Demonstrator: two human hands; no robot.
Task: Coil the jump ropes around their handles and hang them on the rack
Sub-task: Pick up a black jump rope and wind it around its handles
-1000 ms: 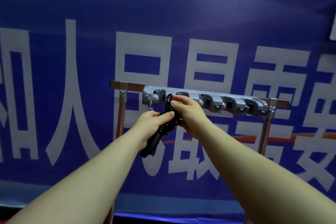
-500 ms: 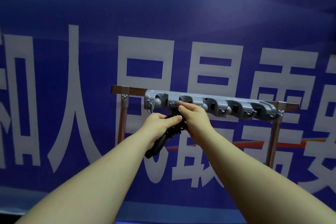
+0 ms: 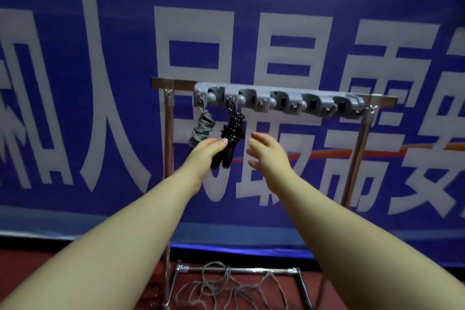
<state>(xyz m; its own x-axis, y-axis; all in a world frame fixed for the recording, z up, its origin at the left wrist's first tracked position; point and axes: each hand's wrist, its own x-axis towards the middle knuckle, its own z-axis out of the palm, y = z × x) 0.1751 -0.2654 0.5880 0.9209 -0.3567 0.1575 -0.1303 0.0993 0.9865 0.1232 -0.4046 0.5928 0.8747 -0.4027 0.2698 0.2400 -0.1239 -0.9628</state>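
From the head camera you're looking at a grey hook rack (image 3: 276, 100) mounted on a metal frame (image 3: 168, 158), with a big blue banner (image 3: 251, 7) right behind it. Two coiled ropes hang at the rack's left end: a grey jump rope (image 3: 202, 126) on the first hook, and a black jump rope (image 3: 233, 126) on the next one over, its handles pointing down. The left hand (image 3: 205, 152) is at the black rope's handles, thumb against them, fingers mostly straight, so touching more than gripping. The right hand (image 3: 264, 152) is just beside the rope, fingers relaxed, holding nothing. Down on the red floor, a loose grey rope (image 3: 226, 284) lies tangled across the frame's base.
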